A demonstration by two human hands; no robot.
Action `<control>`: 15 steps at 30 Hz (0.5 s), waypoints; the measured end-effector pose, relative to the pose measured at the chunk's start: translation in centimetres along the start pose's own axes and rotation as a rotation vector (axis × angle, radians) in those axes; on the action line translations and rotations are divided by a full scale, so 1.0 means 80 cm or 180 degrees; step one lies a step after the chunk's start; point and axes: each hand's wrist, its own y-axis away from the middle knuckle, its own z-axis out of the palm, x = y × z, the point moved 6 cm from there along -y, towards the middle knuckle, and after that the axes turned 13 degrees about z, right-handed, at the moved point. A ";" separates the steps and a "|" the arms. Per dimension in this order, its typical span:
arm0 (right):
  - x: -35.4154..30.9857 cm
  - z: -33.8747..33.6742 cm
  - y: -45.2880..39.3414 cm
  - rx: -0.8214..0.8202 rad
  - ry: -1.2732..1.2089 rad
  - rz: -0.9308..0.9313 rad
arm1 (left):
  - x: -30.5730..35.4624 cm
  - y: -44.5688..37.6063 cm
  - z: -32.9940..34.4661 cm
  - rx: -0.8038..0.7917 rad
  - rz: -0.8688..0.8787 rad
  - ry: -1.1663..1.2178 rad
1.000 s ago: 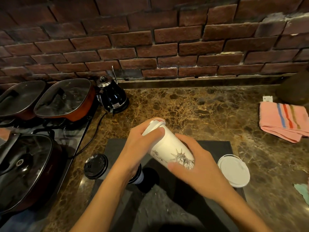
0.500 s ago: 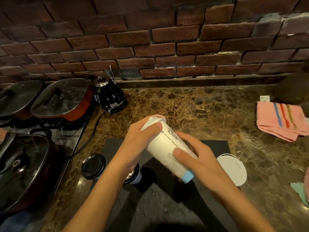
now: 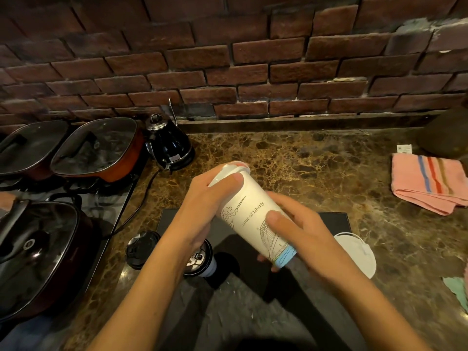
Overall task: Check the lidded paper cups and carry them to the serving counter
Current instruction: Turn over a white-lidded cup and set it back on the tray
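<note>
Open marble counter (image 3: 316, 160) runs back to the brick wall (image 3: 228, 59), hemmed in by lidded pans (image 3: 93, 148) and a black kettle (image 3: 171, 145) on the left and a pink towel (image 3: 428, 183) on the right. The white paper cup (image 3: 250, 216) is up off the counter, tilted lid-away over the dark mat (image 3: 334, 220). Left hand (image 3: 202, 209) grips the lid end, right hand (image 3: 304, 239) curls round the base, with two more lidded cups (image 3: 143, 249) below and another white-lidded cup (image 3: 354, 252) just right.

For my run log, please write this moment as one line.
step: checking cup | left hand: grips lid end | right hand: grips base end | white cup: tilted, off counter
</note>
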 end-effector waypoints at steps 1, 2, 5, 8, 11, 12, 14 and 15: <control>-0.009 -0.006 0.003 0.0382 0.0791 -0.0258 | 0.000 0.000 -0.001 0.0024 -0.0032 0.0023; -0.017 -0.006 0.007 0.0716 0.1733 -0.0535 | -0.001 -0.001 -0.001 0.0045 -0.0077 0.0058; -0.021 0.012 0.017 0.0903 0.3109 -0.1068 | -0.007 -0.001 -0.002 0.0004 -0.0165 0.0081; -0.011 0.003 0.011 0.0629 0.1807 -0.0633 | -0.015 0.000 -0.002 -0.0033 -0.0240 0.0040; 0.005 -0.001 -0.003 -0.0287 -0.0169 0.0144 | -0.029 0.009 -0.006 0.0112 -0.0358 0.0131; 0.006 -0.001 -0.004 -0.0391 -0.0299 0.0259 | -0.034 0.014 -0.007 0.0196 -0.0409 0.0208; 0.003 -0.007 -0.009 -0.0210 -0.0008 0.0085 | -0.044 0.024 -0.005 0.0446 -0.0581 0.0380; -0.003 -0.012 -0.009 0.0002 0.0296 -0.0169 | -0.050 0.029 -0.004 0.0621 -0.0755 0.0560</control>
